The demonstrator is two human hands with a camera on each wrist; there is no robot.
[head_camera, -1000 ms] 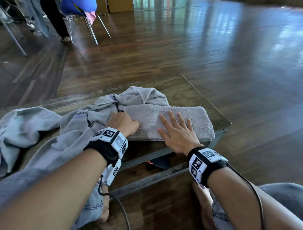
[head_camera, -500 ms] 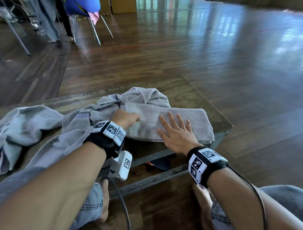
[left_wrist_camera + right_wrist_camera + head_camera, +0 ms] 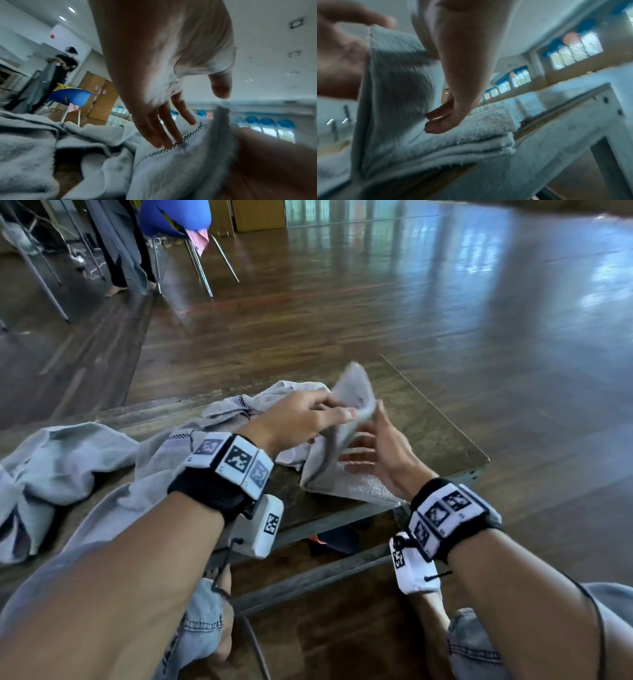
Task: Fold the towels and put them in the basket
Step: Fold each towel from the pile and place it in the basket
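Head view first: the folded grey towel (image 3: 346, 474) lies near the front right corner of the low wooden surface (image 3: 428, 426), one end of it lifted upright and blurred. The left hand (image 3: 298, 419) pinches that raised end between thumb and fingers (image 3: 342, 414), while its other fingers (image 3: 164, 129) in the left wrist view stretch out straight above a checker-trimmed cloth. The right hand (image 3: 380, 450) sits just beside the raised flap, palm turned toward it, fingers (image 3: 440, 121) loosely spread and relaxed, their tips at the towel's lower layers; whether they press it I cannot tell. No basket appears in any view. Behind and to the left of the towel a heap of crumpled grey towels (image 3: 85, 460) spreads over the surface and off its near edge. Beyond lies a glossy dark wood floor (image 3: 445, 302), with a blue chair (image 3: 174, 217) on metal legs at far left, and another person (image 3: 63, 63) standing near it.
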